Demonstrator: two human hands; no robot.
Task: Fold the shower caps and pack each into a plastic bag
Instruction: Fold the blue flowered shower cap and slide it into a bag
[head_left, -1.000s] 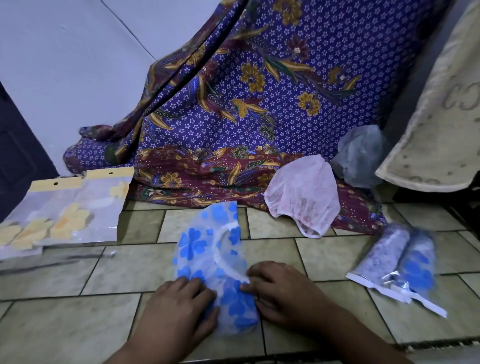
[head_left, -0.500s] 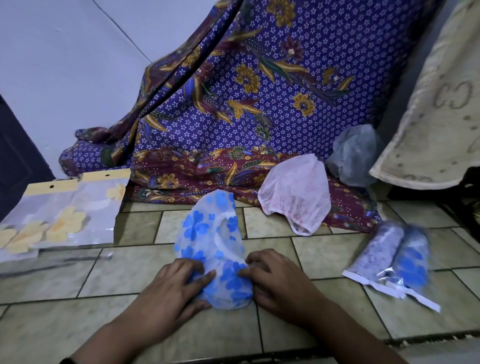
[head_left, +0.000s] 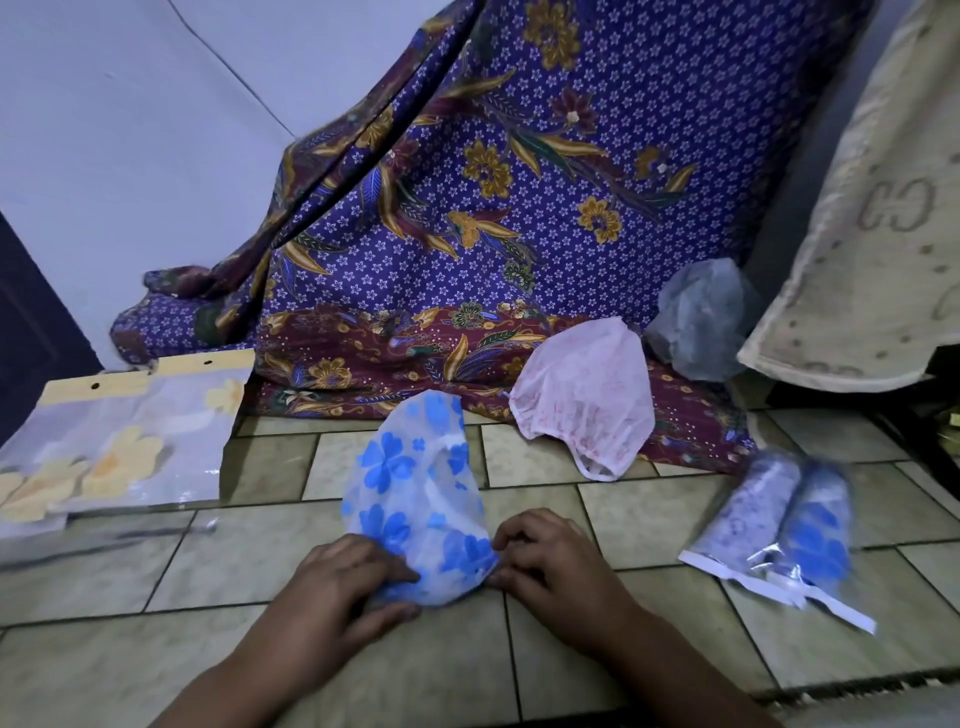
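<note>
1. Blue-flowered shower cap (head_left: 415, 499): lies on the tiled floor (head_left: 156, 571) at lower centre of the frame. It is partly gathered, with its narrow end pointing up-frame and its near end held between the two hands.
2. Clear bags (head_left: 130, 447), far left: flat on the floor, yellow header strips at their upper edge, yellow flower shapes showing through. They lie well apart from the cap.
3. Left hand (head_left: 337, 592), lower centre-left: fingers close together and curled. The fingertips lie on the cap's near left edge with the thumb just below them, so the edge is pinched between them.
4. Right hand (head_left: 556, 566), lower centre-right: fingers bent and bunched. The tips meet the cap's near right corner, which is nipped between forefinger and thumb. The cap's near end spans the gap between the two hands.
5. Patterned purple cloth (head_left: 519, 208), upper centre: drapes down from the top of the frame and pools on the floor behind the cap.
6. Pink shower cap (head_left: 582, 410), right of centre: rests partly on the cloth's hem and partly on the tiles, untouched.
7. Grey plastic bundle (head_left: 701, 322), just up-frame and right of the pink cap. Contents cannot be told.
8. Two packed bags (head_left: 784, 525), lower right: side by side and touching, one purple-patterned, one blue-flowered, somewhat blurred.
9. Beige mat (head_left: 872, 234), right edge: hangs over the scene.
</note>
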